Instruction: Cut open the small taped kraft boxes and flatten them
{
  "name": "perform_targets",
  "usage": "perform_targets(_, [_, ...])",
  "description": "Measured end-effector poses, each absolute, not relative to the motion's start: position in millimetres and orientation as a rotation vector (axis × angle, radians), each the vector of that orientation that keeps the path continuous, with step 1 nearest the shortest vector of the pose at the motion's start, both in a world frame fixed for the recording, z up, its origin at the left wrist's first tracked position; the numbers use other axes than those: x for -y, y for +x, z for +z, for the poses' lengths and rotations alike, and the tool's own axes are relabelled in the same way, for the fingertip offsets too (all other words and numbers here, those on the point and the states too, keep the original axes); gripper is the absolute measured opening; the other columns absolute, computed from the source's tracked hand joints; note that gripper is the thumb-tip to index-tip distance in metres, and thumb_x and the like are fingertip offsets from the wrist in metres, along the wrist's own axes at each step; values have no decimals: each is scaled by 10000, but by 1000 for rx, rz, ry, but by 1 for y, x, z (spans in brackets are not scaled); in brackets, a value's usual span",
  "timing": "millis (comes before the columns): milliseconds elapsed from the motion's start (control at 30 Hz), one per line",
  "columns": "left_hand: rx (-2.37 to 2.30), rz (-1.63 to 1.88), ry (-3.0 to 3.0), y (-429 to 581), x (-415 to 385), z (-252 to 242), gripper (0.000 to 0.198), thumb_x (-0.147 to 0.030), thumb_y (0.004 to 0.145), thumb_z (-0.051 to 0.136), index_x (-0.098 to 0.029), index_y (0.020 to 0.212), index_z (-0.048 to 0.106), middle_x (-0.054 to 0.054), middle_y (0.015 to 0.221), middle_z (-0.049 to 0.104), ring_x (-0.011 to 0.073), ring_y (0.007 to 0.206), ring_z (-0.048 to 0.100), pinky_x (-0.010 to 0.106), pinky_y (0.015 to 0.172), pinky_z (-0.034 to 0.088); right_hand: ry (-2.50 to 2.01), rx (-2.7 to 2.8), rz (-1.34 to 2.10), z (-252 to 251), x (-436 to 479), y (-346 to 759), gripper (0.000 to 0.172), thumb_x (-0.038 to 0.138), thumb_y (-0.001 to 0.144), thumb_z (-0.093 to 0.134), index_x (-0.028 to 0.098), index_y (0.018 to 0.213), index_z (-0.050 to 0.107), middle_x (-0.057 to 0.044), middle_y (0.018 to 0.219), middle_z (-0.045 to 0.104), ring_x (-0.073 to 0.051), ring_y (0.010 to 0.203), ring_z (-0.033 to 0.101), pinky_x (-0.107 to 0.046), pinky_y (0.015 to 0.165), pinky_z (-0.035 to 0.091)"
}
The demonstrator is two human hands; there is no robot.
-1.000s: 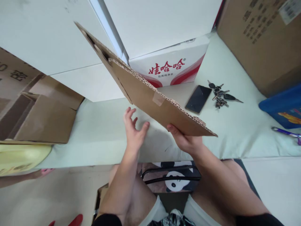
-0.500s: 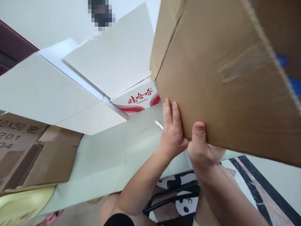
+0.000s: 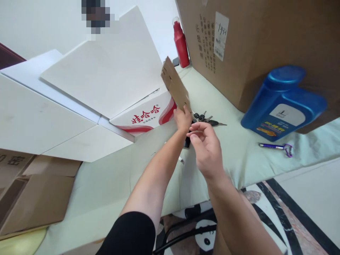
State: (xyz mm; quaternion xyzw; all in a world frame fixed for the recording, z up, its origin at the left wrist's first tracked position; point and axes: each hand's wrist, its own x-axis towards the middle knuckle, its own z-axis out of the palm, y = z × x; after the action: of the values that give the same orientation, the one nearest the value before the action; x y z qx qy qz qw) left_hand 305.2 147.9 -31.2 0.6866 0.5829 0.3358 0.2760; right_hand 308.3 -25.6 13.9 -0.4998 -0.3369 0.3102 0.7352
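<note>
My left hand (image 3: 182,119) reaches forward and grips the lower end of a piece of brown cardboard (image 3: 175,83). The cardboard stands tilted, its narrow face toward me, beside a white carton with red lettering (image 3: 148,111). Just to the right, my right hand (image 3: 208,150) is raised with fingers curved and thumb apart, nothing held. A bunch of keys (image 3: 209,119) lies beyond its fingertips. Partly hidden between my hands is a dark object (image 3: 187,142), with a small white item (image 3: 181,160) nearer me.
A large brown box (image 3: 233,42) stands at the right, behind a blue jug (image 3: 281,106) and a purple pen-like item (image 3: 273,146). A red bottle (image 3: 181,44) is at the back. White panels (image 3: 106,67) and an open cardboard box (image 3: 47,191) are at left.
The cardboard that filled the right side has moved away and left, uncovering the jug, keys, bottle and large box. My right hand has come off it; my left hand is farther forward.
</note>
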Motion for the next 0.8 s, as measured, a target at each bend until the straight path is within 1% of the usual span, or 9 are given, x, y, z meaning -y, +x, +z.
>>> perform_targets(133, [-1698,863,1799,315,-166,-32,292,-296,1032,425,-148,1189,621,220,1264,671,330,1193,665,413,984,485,-1111,758,788,12,23,306,194,327,881,576,233,1049,601,-39,1002,650,-171,891,637,-369,826,535])
perform_targets(267, [-1785,777,1705,326,-179,-32,312,-266,1014,429,-115,1220,609,251,1232,708,353,1176,685,437,957,492,-1126,742,814,14,22,307,174,338,873,584,232,1009,605,-20,944,630,-159,843,609,-358,794,519])
perform_targets(367, [-1816,712,1656,331,-182,-34,343,-235,981,454,-87,1258,592,255,1226,719,353,1173,695,424,932,503,-1132,747,836,15,22,306,174,341,878,581,230,1010,602,-13,928,622,-150,809,597,-349,767,516])
perform_targets(500, [-1824,640,1699,326,-178,-38,380,-264,974,462,-84,1287,581,258,1287,694,347,1207,682,411,933,509,-1116,767,854,15,21,305,174,336,878,585,231,1016,603,-9,924,622,-139,779,589,-336,737,518])
perform_targets(600, [-1804,584,1807,316,-171,-38,357,-293,998,430,-116,1247,613,245,1313,683,330,1230,669,406,979,493,-1112,756,843,15,23,304,167,323,864,593,234,1005,606,0,907,620,-130,751,581,-321,709,512])
perform_targets(700, [-1782,499,1900,305,-166,-34,418,-350,1034,339,-113,1113,674,263,1208,710,351,1182,687,431,975,495,-1094,757,836,16,23,302,157,316,855,592,232,988,605,6,899,615,-120,723,574,-309,683,501])
perform_targets(733, [-1777,478,1930,302,-165,-32,433,-360,1036,330,-108,1098,677,270,1198,705,362,1174,687,443,971,496,-1090,765,839,16,23,301,154,316,856,589,231,984,603,6,896,614,-117,715,573,-307,679,498])
perform_targets(800, [-1758,455,2009,299,-164,-26,388,-362,1017,398,-104,1161,649,278,1276,656,377,1197,664,460,977,496,-1090,781,845,16,24,298,154,323,860,586,229,981,599,6,891,615,-115,707,573,-305,675,494])
